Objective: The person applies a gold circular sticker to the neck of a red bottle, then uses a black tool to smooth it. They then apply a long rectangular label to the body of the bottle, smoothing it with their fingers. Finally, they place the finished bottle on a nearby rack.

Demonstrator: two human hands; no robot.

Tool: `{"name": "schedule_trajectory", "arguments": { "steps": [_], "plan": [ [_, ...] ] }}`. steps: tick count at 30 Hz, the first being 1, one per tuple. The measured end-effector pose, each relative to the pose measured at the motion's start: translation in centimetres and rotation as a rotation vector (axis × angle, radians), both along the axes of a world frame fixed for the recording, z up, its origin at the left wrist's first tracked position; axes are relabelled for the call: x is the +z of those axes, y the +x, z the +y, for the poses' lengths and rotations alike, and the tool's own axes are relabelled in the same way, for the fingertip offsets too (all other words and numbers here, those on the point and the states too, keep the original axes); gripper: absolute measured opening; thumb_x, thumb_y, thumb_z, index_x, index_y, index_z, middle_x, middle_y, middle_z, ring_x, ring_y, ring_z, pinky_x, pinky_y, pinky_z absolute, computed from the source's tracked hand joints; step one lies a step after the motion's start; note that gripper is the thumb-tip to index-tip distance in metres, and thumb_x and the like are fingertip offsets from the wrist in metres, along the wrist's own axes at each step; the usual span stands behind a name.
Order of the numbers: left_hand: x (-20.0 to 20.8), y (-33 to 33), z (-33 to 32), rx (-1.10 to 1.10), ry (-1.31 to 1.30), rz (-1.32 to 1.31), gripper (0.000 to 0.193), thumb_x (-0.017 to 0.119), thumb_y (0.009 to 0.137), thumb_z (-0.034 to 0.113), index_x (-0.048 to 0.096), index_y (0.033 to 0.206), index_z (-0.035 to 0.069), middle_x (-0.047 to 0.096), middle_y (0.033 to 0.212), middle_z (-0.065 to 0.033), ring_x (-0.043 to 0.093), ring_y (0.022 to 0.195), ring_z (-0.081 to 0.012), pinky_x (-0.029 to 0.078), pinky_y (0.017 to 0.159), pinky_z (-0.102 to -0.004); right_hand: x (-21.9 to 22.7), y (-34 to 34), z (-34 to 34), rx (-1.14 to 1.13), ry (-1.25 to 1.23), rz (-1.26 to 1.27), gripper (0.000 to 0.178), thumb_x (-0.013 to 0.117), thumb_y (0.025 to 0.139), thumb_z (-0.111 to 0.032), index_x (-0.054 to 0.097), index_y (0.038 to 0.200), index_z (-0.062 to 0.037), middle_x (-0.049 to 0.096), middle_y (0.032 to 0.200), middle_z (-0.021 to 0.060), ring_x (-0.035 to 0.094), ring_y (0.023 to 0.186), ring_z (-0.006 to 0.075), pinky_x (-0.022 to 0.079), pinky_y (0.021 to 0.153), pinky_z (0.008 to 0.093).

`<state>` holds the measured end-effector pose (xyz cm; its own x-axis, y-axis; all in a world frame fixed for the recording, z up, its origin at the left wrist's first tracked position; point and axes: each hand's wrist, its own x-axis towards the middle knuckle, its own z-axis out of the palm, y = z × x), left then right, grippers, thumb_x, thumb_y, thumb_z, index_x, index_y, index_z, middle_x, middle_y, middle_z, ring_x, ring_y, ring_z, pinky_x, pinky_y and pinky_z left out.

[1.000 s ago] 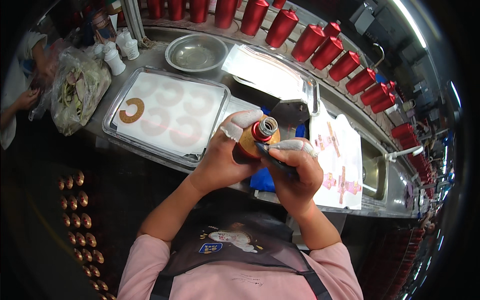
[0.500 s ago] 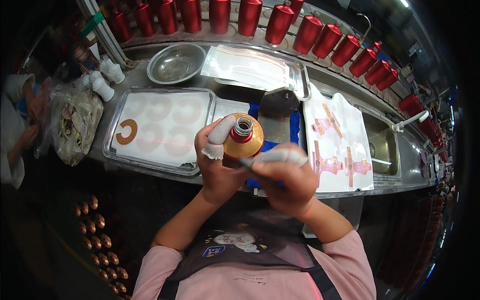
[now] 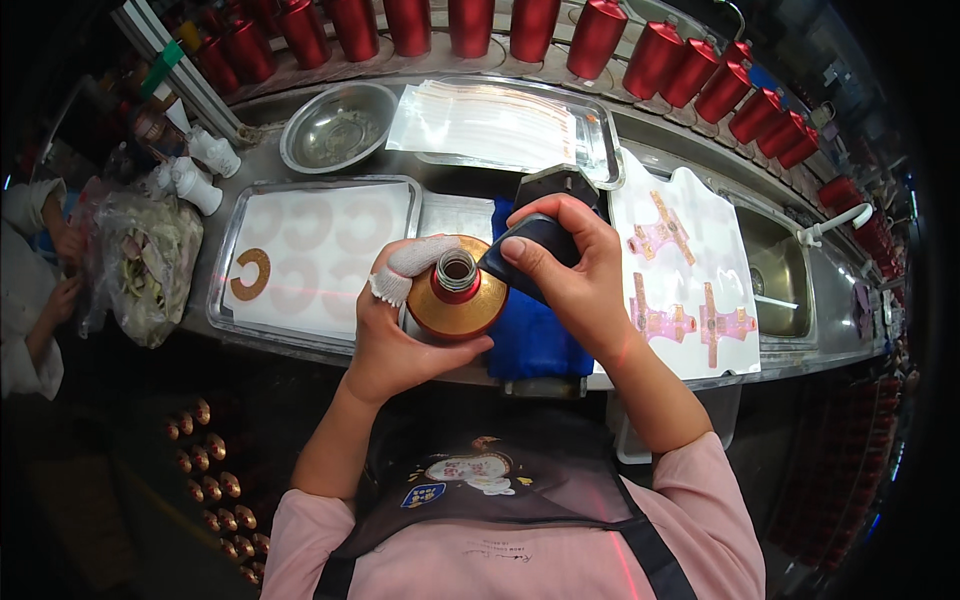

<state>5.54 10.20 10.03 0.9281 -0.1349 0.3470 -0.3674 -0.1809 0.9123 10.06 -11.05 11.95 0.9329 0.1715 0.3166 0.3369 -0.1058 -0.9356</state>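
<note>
Gold-shouldered bottle (image 3: 452, 318) sits by the steel counter's (image 3: 262, 163) near edge, left hand (image 3: 392, 345) clamped around it; the right hand (image 3: 580, 285) pinches a dark, scraper-like tool (image 3: 548, 235) just beside. Probably rigid and slippery, it seems best gripped below the shoulder.

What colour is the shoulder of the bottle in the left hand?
Gold; the bottle's shoulder shows best in the head view.

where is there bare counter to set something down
A bare patch of counter shows right of the sink, and a smaller one between the metal bowl and the white containers. The middle is crowded: left hand on the gold-topped bottle, right hand on a dark object, blue cloth below. Red bottles line the back.
</note>
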Motion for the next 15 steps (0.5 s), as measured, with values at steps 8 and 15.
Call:
{"name": "schedule_trajectory", "arguments": {
  "steps": [8, 15],
  "plan": [
    [1.3, 1.5, 3.4, -0.31, -0.058, 0.187, 0.088, 0.096, 0.059, 0.008, 0.055, 0.138, 0.004, 0.063, 0.133, -0.0068, 0.059, 0.125, -0.0184, 0.045, 0.109, -0.034, 1.8, 2.5, 1.9, 0.023, -0.08, -0.034, 0.021, 0.078, 0.084, -0.012, 0.068, 0.099, -0.0011, 0.066, 0.089, 0.0026, 0.062, 0.083, 0.0101, 0.051, 0.077, 0.0255],
    [-0.4, -1.3, 1.3, 0.089, 0.036, -0.001, 0.114, 0.101, 0.055, 0.022, 0.037, 0.147, 0.004, 0.047, 0.142, -0.0112, 0.053, 0.128, -0.0266, 0.043, 0.11, -0.0383, 2.7, -2.0, 0.8, 0.025, 0.051, -0.092, 0.019, 0.079, 0.082, -0.009, 0.069, 0.096, -0.0017, 0.068, 0.087, 0.0065, 0.064, 0.079, 0.0118, 0.051, 0.074, 0.025]
  ]
}}
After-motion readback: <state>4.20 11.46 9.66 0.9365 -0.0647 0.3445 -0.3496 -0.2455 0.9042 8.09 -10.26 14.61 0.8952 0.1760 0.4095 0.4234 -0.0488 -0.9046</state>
